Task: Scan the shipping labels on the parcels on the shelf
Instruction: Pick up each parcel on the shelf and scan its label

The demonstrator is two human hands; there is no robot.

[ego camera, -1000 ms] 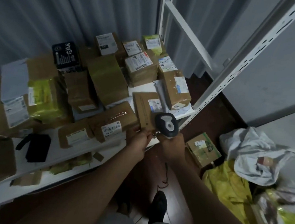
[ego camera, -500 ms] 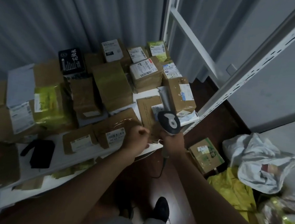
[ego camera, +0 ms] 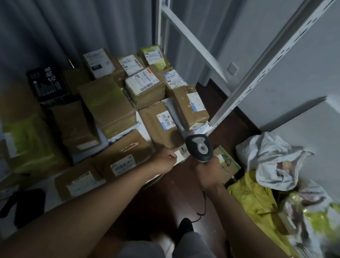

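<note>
Flat brown parcel [ego camera: 161, 126] with small white shipping label [ego camera: 165, 120] lies on the shelf [ego camera: 180, 157], just beyond the fingers. Right hand [ego camera: 208, 173] grips the barcode scanner [ego camera: 200, 147]; left hand [ego camera: 165, 159] is curled at the parcel's near edge, grasp unclear. Best to tilt the scanner's nose squarely at the label and steady the parcel.

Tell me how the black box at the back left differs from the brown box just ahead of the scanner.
The black box is dark with white printed writing; the brown box is plain cardboard with a small white label. The black box sits on other parcels; the brown box lies by the shelf's front edge. Both are closed.
</note>
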